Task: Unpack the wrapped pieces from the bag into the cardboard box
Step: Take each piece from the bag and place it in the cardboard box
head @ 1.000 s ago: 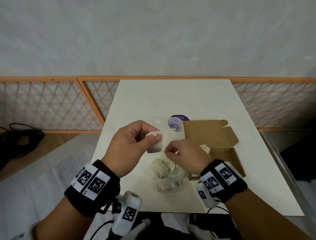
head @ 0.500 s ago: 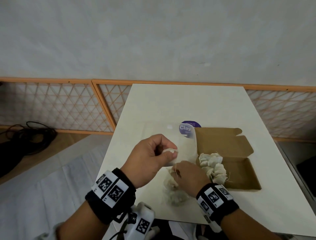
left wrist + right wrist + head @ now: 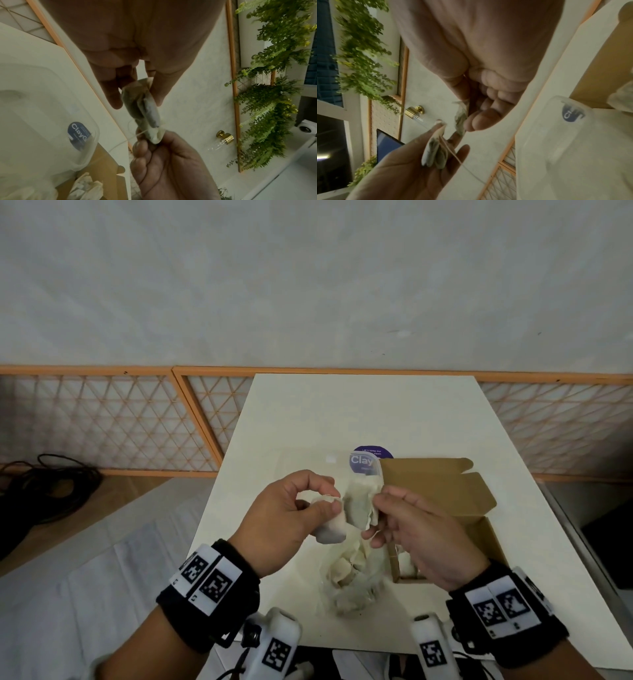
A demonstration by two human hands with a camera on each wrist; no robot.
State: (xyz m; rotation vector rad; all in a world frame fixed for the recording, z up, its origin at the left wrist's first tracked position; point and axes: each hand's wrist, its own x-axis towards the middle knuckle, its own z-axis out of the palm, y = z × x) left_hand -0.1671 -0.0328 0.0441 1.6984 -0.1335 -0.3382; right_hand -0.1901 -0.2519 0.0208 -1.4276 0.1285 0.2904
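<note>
both my hands are raised above the white table [image 3: 308, 419], close together, with wrapped pieces between them. my left hand [image 3: 287, 522] has its fingers curled and its thumb pressed against a small pale wrapped piece [image 3: 330, 530], which pokes out below the thumb. my right hand [image 3: 421, 529] pinches the edge of a second wrapped piece [image 3: 359, 505] between thumb and forefinger, its other fingers loosely curled beneath. the two pieces touch each other where my hands meet; from the left wrist view they look like crinkled paper packets with a thin string trailing off them, and i cannot tell whether they are joined or merely pressed together. directly below my hands the clear plastic bag [image 3: 349, 580] lies on the table with more pale wrapped pieces showing through it. just beside the bag, on its right, sits the open cardboard box [image 3: 479, 529], its lid flap laid back away from me; a few wrapped pieces show inside its near corner, mostly hidden behind my right hand. a clear plastic lid with a purple "clay" label [image 3: 363, 463] rests on the table beyond my hands, touching the box's flap. an orange lattice screen [image 3: 102, 419] runs along the wall behind the table, and black cables [image 3: 44, 487] lie on the floor at far left.
</note>
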